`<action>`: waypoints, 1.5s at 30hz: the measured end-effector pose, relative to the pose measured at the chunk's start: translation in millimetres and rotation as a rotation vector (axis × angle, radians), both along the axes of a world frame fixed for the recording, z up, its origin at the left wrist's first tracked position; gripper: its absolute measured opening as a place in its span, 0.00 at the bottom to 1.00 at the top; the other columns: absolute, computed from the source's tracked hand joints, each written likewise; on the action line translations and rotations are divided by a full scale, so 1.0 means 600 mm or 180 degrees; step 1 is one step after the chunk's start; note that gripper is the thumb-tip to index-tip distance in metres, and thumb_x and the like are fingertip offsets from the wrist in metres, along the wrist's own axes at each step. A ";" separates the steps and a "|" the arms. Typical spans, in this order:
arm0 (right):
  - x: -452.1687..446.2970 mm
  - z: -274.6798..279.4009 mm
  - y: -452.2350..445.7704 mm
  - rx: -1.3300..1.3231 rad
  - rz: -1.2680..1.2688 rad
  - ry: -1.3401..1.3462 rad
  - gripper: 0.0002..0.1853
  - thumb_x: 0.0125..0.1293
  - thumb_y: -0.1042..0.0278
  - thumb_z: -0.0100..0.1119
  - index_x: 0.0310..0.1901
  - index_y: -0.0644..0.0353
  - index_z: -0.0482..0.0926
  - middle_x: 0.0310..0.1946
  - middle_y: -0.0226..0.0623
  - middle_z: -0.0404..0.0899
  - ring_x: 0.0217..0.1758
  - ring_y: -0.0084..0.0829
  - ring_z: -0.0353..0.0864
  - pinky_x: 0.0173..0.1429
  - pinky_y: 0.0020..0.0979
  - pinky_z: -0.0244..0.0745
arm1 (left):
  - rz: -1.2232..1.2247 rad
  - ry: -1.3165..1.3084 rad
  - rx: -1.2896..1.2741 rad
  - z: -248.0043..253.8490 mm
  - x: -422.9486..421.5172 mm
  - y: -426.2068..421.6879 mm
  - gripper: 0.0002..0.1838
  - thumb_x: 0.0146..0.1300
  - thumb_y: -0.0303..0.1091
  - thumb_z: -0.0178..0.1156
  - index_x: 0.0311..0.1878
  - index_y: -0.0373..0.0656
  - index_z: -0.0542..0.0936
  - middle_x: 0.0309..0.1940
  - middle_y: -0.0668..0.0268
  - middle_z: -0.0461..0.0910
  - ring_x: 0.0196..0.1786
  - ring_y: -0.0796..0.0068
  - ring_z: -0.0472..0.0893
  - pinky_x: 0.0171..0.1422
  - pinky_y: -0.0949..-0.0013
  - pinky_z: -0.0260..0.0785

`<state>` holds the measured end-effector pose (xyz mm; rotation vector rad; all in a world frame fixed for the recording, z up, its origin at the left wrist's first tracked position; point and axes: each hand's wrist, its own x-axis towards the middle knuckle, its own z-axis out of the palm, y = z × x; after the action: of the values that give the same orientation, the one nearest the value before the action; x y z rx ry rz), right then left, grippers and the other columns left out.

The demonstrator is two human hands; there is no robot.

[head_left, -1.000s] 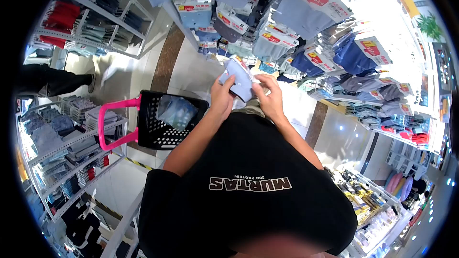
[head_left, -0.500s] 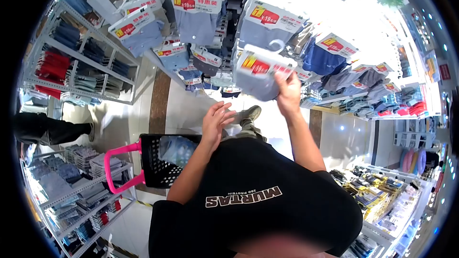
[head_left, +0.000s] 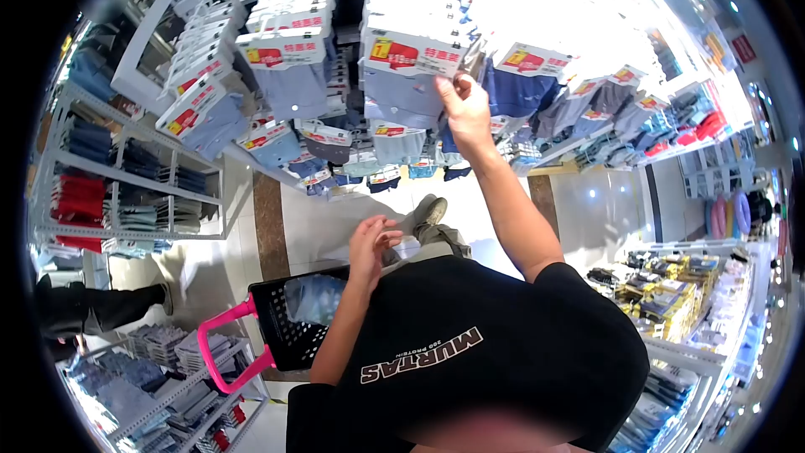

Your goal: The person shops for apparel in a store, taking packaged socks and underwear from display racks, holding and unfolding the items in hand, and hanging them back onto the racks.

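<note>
My right hand [head_left: 467, 113] reaches up to the display rack. Its thumb and fingers pinch the right edge of a white hanger card carrying folded grey-blue underpants [head_left: 402, 96]. This pack is at the front of a row of similar packs, its card printed with a red and yellow price label. Bright glare hides the hook and rail above it. Low in front of my body, my left hand [head_left: 373, 245] is loosely bent with fingers apart, and nothing shows in it. Nearby is a black shopping basket [head_left: 289, 340] with a pink handle [head_left: 204, 344], holding a bluish plastic-wrapped item [head_left: 314, 298].
More carded packs [head_left: 285, 75] hang left of my right hand, and dark blue ones [head_left: 516, 92] to its right. Shelves of folded clothes [head_left: 138, 180] stand at left. A low display table [head_left: 671, 352] is at right. Another person's dark-trousered leg [head_left: 117, 306] shows at far left.
My right hand has moved up and away from me, carrying the pack from in front of the rack to the row's front. My left hand is lower, and the view has shifted.
</note>
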<state>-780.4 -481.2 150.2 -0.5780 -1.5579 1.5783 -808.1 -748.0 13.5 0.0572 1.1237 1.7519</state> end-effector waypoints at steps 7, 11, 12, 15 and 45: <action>0.152 -0.012 0.024 0.0996 -0.0852 -0.0392 0.22 0.65 0.71 0.65 0.58 0.67 0.72 0.50 0.40 0.78 0.51 0.25 0.78 0.53 0.28 0.77 | 0.0048 0.0082 -0.0112 -0.022 -0.005 0.019 0.15 0.71 0.38 0.55 0.53 0.39 0.73 0.45 0.58 0.80 0.43 0.66 0.83 0.47 0.65 0.75; 0.187 0.041 0.104 0.1238 -0.1815 0.0255 0.27 0.63 0.72 0.67 0.60 0.70 0.69 0.54 0.46 0.74 0.62 0.36 0.72 0.64 0.36 0.70 | -0.0002 0.0157 -0.0143 -0.015 0.006 0.046 0.14 0.70 0.37 0.56 0.52 0.39 0.73 0.43 0.58 0.80 0.42 0.65 0.83 0.47 0.64 0.75; 0.188 0.040 0.128 0.1351 -0.1685 0.0240 0.29 0.63 0.74 0.67 0.63 0.70 0.66 0.57 0.48 0.72 0.62 0.34 0.71 0.65 0.34 0.69 | -0.0020 0.0180 -0.0138 -0.010 0.012 0.055 0.14 0.70 0.37 0.56 0.52 0.39 0.73 0.43 0.58 0.80 0.41 0.65 0.83 0.47 0.64 0.76; 0.185 0.061 0.151 0.1164 -0.1130 0.0165 0.32 0.62 0.76 0.68 0.65 0.71 0.62 0.58 0.46 0.73 0.59 0.30 0.74 0.65 0.29 0.67 | -0.0049 0.0213 -0.0185 0.004 0.033 0.087 0.14 0.70 0.37 0.56 0.52 0.39 0.73 0.43 0.58 0.80 0.41 0.65 0.83 0.47 0.64 0.76; 0.423 -0.184 0.122 0.0469 0.0649 -0.1664 0.27 0.56 0.64 0.71 0.57 0.61 0.76 0.52 0.40 0.76 0.54 0.35 0.77 0.59 0.34 0.72 | 0.0436 0.0274 -0.0791 0.049 0.275 0.300 0.14 0.68 0.38 0.61 0.50 0.40 0.78 0.38 0.69 0.80 0.38 0.82 0.79 0.39 0.76 0.71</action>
<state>-526.5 -408.1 40.0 -0.8144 -2.1606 1.5143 -642.9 -568.0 43.1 -0.0989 1.4295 1.7288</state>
